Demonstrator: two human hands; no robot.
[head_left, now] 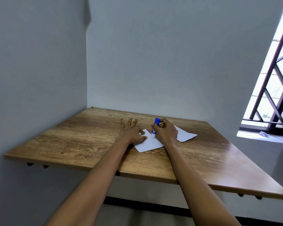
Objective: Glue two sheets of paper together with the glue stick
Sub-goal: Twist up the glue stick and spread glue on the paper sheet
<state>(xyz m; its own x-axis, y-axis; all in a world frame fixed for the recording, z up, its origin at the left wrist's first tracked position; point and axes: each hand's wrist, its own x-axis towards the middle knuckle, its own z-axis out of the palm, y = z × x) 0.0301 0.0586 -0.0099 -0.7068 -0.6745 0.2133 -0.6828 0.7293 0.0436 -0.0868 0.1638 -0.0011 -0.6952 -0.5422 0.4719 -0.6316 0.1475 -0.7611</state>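
Observation:
Two white sheets of paper lie on the wooden table (72, 141). The nearer sheet (149, 144) sits between my hands; the second sheet (185, 134) lies to its right, partly hidden by my right hand. My right hand (166, 131) grips a blue and white glue stick (155, 128), held upright with its tip touching the nearer sheet. My left hand (131, 132) lies flat with fingers spread, pressing the left edge of that sheet. A small yellow object (132, 122), possibly the cap, shows between my left fingers.
The table is fixed in a corner, with grey walls at the left and the back. A window with dark metal bars (271, 88) stands at the right. The table's front edge (137, 175) runs under my forearms.

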